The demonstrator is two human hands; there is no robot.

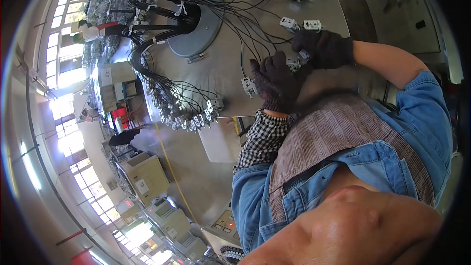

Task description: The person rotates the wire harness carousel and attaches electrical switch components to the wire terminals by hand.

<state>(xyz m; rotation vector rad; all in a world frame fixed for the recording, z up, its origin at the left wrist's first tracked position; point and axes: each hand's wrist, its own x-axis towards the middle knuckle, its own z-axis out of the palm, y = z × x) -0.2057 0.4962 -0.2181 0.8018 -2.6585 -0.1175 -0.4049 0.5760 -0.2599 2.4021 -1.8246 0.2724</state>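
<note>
Dark knitted gloves cover both my hands over a metal worktable. Between them is a small silver-and-white connector [293, 64] on a thin black cable, partly hidden by fingers. My right hand [326, 49] has its fingers curled around one side of it. On the other side, my left hand [279, 79] is closed against it, thumb pointing up. Just left of that hand lies a similar connector [248, 87]. Beyond my right hand, a pair of white connectors, one of them this white connector [312, 24], rests on the metal tabletop [221, 76].
Black cables [189, 22] fan out from a bundle over a round grey base [208, 29]. Many connectors [196, 121] hang along the table's left edge, above a white bin [218, 142]. Beige machines [144, 179] line the left, where another person [93, 32] stands farther off.
</note>
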